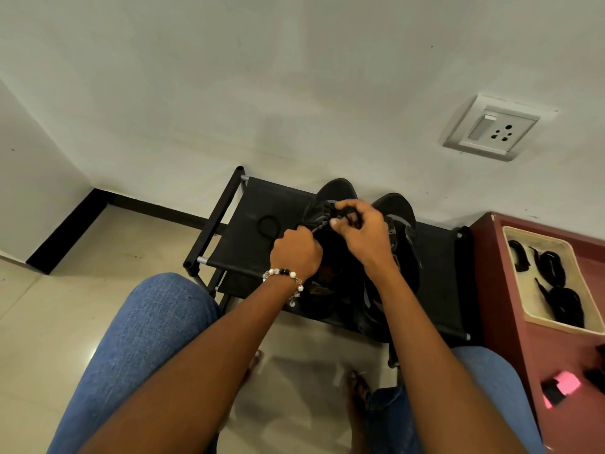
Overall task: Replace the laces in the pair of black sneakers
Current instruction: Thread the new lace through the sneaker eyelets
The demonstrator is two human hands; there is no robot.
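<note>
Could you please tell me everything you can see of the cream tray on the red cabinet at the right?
The cream tray is a shallow, roughly rectangular container with raised walls and a pale, matte inside; its material is hard to tell. It sits flat on top of the red cabinet, at the right edge of the view, so its far right side is cut off. Inside lie several bundled black laces. Neither hand touches it.

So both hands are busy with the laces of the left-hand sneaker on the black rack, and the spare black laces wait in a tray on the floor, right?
Not quite. The tray of spare laces sits on the red cabinet, not the floor. The head view shows the rest holds: left hand and right hand work the left-hand sneaker on the rack.
</note>
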